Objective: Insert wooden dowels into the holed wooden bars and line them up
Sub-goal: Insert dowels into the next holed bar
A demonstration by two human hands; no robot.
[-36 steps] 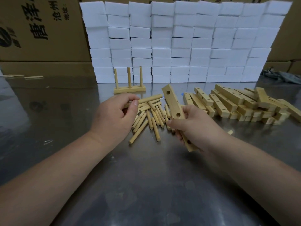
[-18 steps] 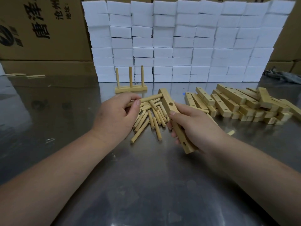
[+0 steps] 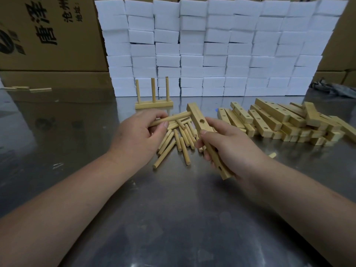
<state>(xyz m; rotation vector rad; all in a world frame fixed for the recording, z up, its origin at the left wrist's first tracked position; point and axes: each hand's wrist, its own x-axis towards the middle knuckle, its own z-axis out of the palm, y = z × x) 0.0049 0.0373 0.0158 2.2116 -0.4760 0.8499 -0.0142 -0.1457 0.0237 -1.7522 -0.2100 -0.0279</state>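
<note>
The left hand [image 3: 138,132] has its grip closed on the near end of a pale round wooden dowel [image 3: 169,119], pinched between thumb and fingers. Behind it, toward the far edge of the grey metal worktop [image 3: 173,209], stands a finished wooden bar with three upright dowels [image 3: 154,105]. The held dowel's free end touches the left face of a light rectangular wooden bar with round holes [image 3: 201,124]; I cannot tell whether it has entered a hole. If it goes in askew, it probably jams or skids off. A slipped piece could scatter the loose wooden dowels [image 3: 179,139] lying mid-worktop. The right hand [image 3: 231,147] wraps its grip round the bar's near half, and a sideways push might twist the bar loose. Toward the right edge, the heap of holed wooden bars [image 3: 279,120] looks easy to disturb.
</note>
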